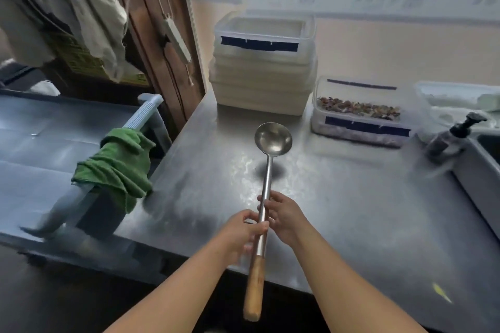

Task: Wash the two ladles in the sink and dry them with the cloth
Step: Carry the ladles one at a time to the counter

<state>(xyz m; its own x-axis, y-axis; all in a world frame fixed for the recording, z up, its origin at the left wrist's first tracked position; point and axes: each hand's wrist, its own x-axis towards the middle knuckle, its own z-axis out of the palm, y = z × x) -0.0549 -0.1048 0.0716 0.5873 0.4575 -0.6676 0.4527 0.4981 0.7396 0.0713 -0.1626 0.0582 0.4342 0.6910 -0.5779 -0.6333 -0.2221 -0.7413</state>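
- Ladle (266, 184) held over the steel worktop (351, 211), near its front edge, roughly mid-width – bowl points away from the person, open side up, wooden grip end hangs out past the front edge.
- Left hand (243, 232) wrapped round the metal shaft just above the wooden grip, fingers curled shut on it.
- Right hand (284, 216) clamped on the same shaft a bit higher up, just beside the left hand; fingers closed round the metal.
- Ladle bowl looks empty & shiny; dark shadow of it falls on the worktop underneath, so it's lifted clear of the surface.
- Green cloth (116, 167) draped over a pale handle-like bar at the worktop's left edge, well apart from both hands.
- Stack of white lidded tubs (263, 76) at the back edge of the worktop, towards the back-left corner.
- Clear tub w/ brownish mixed bits (357, 112) sits to the right of the stack, also along the back edge.
- Pump bottle (451, 138) near the right edge – blurred, stands just beside the sink.
- Sink (476, 170): only its left wall shows at the worktop's right edge, inside not visible.
- Only one ladle in view.
- Pale fabric (89, 13) hangs at upper left, by a brown wooden frame (162, 8).
- Whole view slightly blurred at the edges.
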